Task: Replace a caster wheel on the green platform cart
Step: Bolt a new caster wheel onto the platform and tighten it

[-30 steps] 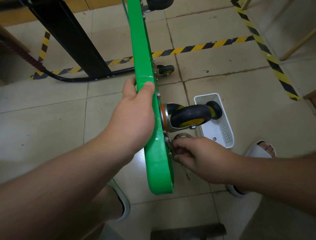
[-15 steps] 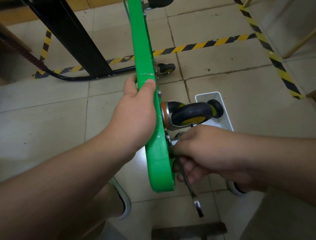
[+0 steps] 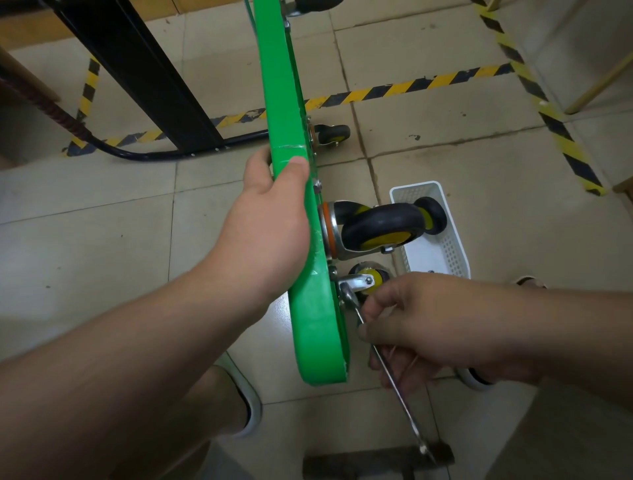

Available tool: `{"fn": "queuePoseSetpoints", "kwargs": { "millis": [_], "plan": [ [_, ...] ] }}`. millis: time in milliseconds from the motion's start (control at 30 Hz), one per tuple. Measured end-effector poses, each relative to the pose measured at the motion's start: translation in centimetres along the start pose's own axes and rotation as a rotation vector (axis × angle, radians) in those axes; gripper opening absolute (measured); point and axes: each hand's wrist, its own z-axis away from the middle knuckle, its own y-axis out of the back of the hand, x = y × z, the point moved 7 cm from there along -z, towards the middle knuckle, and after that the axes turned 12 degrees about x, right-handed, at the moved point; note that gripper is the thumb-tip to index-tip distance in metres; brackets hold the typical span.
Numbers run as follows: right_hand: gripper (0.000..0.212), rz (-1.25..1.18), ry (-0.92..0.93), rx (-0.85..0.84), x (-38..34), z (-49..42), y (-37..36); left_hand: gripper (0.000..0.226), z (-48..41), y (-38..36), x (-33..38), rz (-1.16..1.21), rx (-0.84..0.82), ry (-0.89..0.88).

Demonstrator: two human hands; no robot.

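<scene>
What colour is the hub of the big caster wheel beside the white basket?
The caster wheel has a yellow hub inside a black tyre; the head view shows it.

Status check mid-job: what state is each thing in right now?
green platform cart, tipped on its edge, underside facing right.
left hand, gripping the cart's upper edge.
near caster, mounted, sticking out sideways.
wrench, head against the cart's underside below that caster.
right hand, gripping the wrench shaft.
white basket, upright on the floor.

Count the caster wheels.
5: top wheel, cut off; far wheel by the tape; large near wheel; small wheel beside the wrench; fifth wheel at the basket. Others may be hidden.
</scene>
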Motion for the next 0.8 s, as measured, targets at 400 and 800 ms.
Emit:
{"fn": "queuePoseSetpoints", "kwargs": {
  "millis": [400,800],
  "plan": [
    [0.018,0.574,0.558,0.394,-0.7,-2.6,1.8,0.040,0.1,0.0,0.2,-0.005,0.000,0.011],
    [0.021,0.569,0.682,0.438,-1.6,-3.8,1.4,0.040,0.3,0.1,0.2,0.000,-0.003,0.011]
  ]
}}
